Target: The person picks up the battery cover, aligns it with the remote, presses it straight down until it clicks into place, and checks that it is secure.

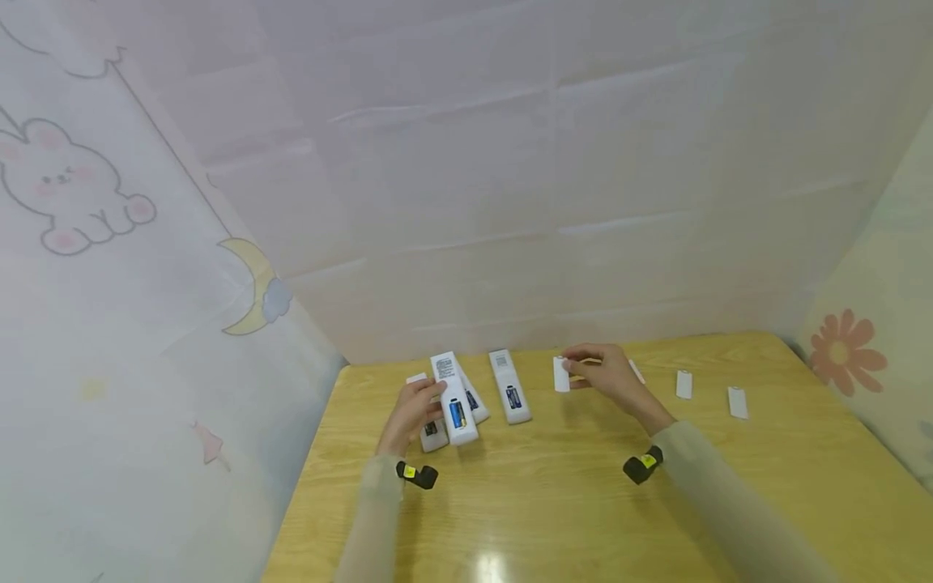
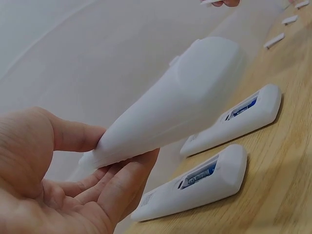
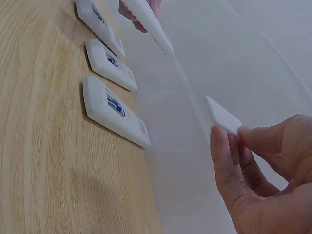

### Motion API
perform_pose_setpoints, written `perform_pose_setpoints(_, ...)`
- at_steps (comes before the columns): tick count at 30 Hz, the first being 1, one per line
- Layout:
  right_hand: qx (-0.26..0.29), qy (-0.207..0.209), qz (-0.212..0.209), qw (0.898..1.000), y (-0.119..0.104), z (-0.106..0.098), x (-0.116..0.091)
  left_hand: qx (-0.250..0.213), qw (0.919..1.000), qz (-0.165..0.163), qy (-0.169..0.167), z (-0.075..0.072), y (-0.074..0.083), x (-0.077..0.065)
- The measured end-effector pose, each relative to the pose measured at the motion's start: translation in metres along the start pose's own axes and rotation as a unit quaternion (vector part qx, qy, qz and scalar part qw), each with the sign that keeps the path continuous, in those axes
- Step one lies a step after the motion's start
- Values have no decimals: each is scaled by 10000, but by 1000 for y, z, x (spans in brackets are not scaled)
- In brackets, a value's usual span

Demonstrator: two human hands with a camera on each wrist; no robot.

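Observation:
In the head view my left hand (image 1: 412,413) grips a white remote control (image 1: 453,397) by its edges, raised off the table. Its battery bay is uncovered, and blue batteries (image 1: 457,414) show inside. The left wrist view has thumb and fingers pinching the narrow end of this remote (image 2: 170,92). My right hand (image 1: 607,374) pinches a small white battery cover (image 1: 561,374) between thumb and fingertips, held in the air. The right wrist view shows that cover (image 3: 223,116) nearly edge-on. The two hands are apart, the remote left of the cover.
Face down on the wooden table (image 1: 554,502) lie more white remotes with batteries exposed: one (image 1: 510,386) on its own, another (image 1: 474,397) and a third (image 1: 434,436) partly behind the held one. Loose covers (image 1: 683,385) (image 1: 738,402) lie at the right. A curtain-like sheet (image 1: 466,243) hangs behind.

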State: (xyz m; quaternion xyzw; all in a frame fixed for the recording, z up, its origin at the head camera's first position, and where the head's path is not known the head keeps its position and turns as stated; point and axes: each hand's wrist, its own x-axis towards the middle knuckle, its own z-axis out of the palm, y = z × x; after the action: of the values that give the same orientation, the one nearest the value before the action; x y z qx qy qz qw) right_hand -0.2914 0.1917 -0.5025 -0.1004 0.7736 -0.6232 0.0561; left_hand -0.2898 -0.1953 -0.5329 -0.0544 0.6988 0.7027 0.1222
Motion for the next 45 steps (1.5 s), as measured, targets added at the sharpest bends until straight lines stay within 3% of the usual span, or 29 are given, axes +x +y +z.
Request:
perform_pose_setpoints(32, -2, -274, -41, 9996, -24, 23, 5, 170, 9998, -15, -48, 15, 4, 1)
perform_pose_setpoints(45, 296, -429, -142, 9985, -25, 39, 11, 260, 9996, -67, -81, 21, 4, 2)
